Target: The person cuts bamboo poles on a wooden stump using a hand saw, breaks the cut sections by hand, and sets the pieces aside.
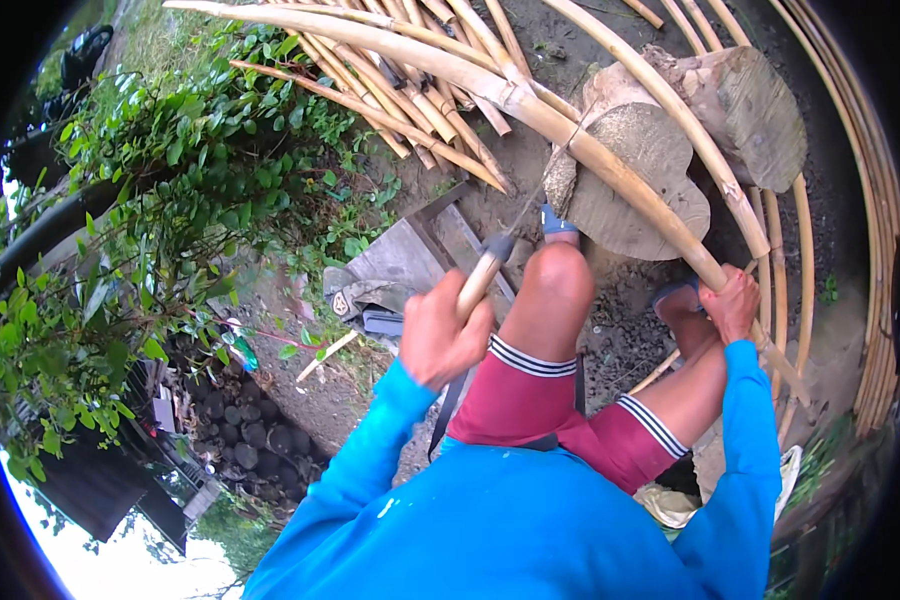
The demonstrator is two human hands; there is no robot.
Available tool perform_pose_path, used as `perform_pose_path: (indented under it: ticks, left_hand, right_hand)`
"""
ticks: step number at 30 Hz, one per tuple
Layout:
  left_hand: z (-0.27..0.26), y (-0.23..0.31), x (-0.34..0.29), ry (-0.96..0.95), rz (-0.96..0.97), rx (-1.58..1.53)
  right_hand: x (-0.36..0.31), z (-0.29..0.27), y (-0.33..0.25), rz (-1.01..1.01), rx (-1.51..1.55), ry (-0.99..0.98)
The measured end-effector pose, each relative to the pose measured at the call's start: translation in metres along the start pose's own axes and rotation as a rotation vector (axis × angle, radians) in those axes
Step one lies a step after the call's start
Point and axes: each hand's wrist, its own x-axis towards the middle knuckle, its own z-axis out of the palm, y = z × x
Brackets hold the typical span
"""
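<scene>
My left hand [438, 335] is closed around the pale wooden handle of a long-bladed knife [481, 280]. Beyond its dark collar, the thin blade shows nearly edge-on and reaches up to a bamboo pole [625, 182]. Whether the edge touches or cuts into the pole I cannot tell. My right hand [732, 302] grips that pole close to its near end, above my right knee. The pole slants over an upright log block [635, 150] and runs far off to the upper left. A second bamboo pole [705, 150] crosses over the logs to its right.
Cut bamboo lengths [410, 95] lie piled at the far left of the logs. Another log [760, 115] lies behind the block. Long bamboo poles [875, 230] line the right side. A leafy bush [200, 170] fills the left, with a grey board [400, 255] beside it.
</scene>
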Motion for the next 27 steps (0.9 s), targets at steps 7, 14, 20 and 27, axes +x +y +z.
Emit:
perform_pose_path:
  ticks: [7,14,20,27]
  left_hand:
    - [0.019,0.022,0.072,0.032,0.080,0.109]
    - [-0.016,0.008,-0.003,-0.063,-0.077,0.025]
    - [0.005,0.016,0.035,-0.046,0.001,0.149]
    - [0.014,0.007,0.055,-0.026,0.040,0.075]
  right_hand:
    - [-0.001,0.018,-0.012,-0.048,0.007,0.017]
    - [-0.002,0.003,-0.004,0.041,-0.053,0.051]
    - [0.002,0.015,-0.001,0.011,-0.016,0.045]
    - [0.003,0.015,-0.007,0.000,-0.003,0.037]
